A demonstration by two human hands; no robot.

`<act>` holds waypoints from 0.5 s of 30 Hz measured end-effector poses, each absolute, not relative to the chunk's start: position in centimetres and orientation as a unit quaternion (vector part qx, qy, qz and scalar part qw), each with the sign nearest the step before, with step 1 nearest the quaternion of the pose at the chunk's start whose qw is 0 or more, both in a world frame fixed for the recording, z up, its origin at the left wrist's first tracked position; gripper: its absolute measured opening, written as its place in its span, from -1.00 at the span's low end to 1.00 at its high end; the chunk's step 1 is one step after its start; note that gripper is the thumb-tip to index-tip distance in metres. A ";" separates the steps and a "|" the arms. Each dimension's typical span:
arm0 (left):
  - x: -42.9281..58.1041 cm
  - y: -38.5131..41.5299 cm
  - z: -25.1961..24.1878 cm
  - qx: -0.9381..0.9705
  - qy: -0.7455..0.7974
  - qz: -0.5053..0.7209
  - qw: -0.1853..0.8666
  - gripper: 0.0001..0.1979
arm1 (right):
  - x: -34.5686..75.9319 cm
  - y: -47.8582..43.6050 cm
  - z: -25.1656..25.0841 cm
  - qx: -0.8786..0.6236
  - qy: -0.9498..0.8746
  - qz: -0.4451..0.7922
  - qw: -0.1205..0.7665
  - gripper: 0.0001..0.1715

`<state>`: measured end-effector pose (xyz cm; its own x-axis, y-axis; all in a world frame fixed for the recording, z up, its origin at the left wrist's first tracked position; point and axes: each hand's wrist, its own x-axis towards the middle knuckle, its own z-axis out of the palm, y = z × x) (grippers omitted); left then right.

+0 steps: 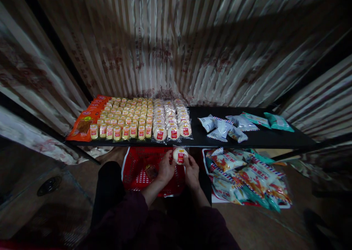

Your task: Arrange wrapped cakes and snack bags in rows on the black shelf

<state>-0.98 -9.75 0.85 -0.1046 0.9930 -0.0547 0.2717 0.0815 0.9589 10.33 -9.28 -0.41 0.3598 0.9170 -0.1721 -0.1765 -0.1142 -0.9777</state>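
Between my two hands is a round, pale rice cracker (179,156) in a clear wrapper with a red and yellow label. My left hand (166,167) is closed on its left edge, and my right hand (191,170) pinches its right edge. They hold it just in front of the black shelf (196,146), above a red basket (129,169). Matching wrapped crackers (173,132) lie overlapped in three columns on the shelf. To their left stand rows of small yellow wrapped snacks (125,132).
An orange snack bag (85,121) lies at the shelf's left end. Silver packets (220,128) and green packets (279,121) lie on the right. Below, a basket is heaped with snack bags (253,176). A small brown packet (151,172) sits in the red basket. Striped curtain (165,41) hangs behind.
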 end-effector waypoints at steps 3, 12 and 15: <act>-0.1 -9.1 1.1 0.532 0.592 0.455 0.399 -0.56 | 11.1 -8.3 0.2 -0.598 -0.345 0.430 0.581 -0.39; 2.1 -7.5 3.0 0.633 0.568 0.440 0.289 -0.51 | 13.2 -4.2 0.6 -0.612 -0.373 0.376 0.587 -0.40; 2.7 -6.5 3.0 0.654 0.564 0.419 0.281 -0.48 | 13.4 -2.8 1.2 -0.612 -0.357 0.373 0.599 -0.41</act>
